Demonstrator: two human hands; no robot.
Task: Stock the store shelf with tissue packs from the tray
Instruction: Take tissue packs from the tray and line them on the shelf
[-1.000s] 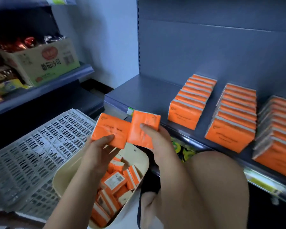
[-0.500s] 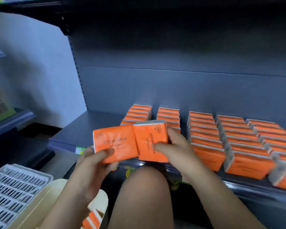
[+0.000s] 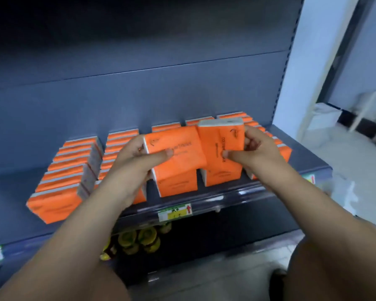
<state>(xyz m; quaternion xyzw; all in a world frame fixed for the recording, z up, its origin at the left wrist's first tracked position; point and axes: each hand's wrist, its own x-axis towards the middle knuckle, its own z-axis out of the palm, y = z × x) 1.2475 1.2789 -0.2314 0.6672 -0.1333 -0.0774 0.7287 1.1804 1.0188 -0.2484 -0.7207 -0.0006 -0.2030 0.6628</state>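
Note:
My left hand grips an orange tissue pack by its left edge, thumb on its front. My right hand grips a second orange tissue pack held upright, thumb on its front. The two packs touch side by side above the middle rows on the grey shelf. Several rows of orange tissue packs stand on the shelf, running front to back. The tray is out of view.
The shelf's front rail carries a green and yellow price tag. Yellow-topped goods sit on the shelf below. The shelf's left part is bare. A white wall and floor lie to the right. My knee is at bottom right.
Both hands have carried the two packs up and forward over the shelf rows. The view has swung right, so the tray and the left shelving have left the frame.

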